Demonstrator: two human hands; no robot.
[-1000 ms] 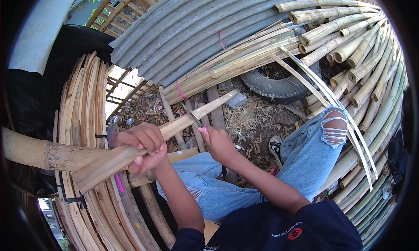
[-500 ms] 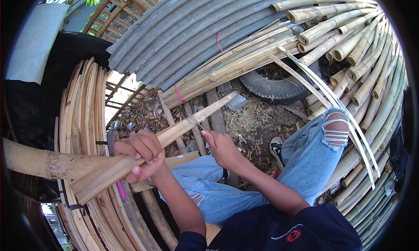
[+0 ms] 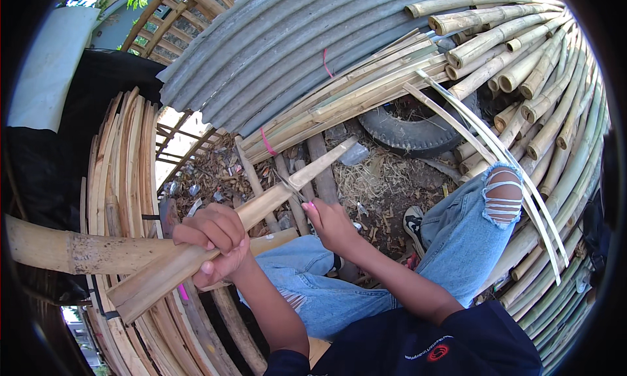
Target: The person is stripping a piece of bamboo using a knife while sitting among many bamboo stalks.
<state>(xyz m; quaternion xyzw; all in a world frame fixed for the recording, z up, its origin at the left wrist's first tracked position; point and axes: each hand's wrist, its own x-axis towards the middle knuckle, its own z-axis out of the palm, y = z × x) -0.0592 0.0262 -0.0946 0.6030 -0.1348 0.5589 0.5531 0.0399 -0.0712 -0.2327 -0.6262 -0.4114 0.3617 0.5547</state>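
Note:
My left hand (image 3: 215,240) is closed around a split bamboo strip (image 3: 258,209), which slants from lower left up to the far middle. Its near end crosses a thick bamboo pole (image 3: 124,253) at the left. My right hand (image 3: 332,227) grips a knife (image 3: 292,187), its handle mostly hidden by the fingers. The blade lies across the strip, touching it near a joint, beyond my left hand.
Stacked bamboo slats (image 3: 127,167) stand at the left. Beyond my hands lie a tied slat bundle (image 3: 353,92), a corrugated sheet (image 3: 287,49) and a tyre (image 3: 411,134). Bamboo poles (image 3: 522,75) fill the right side. Two thin strips (image 3: 499,154) lean by my knee.
The knife and my right hand have shifted slightly toward me along the strip. My left hand keeps its hold, moving a little.

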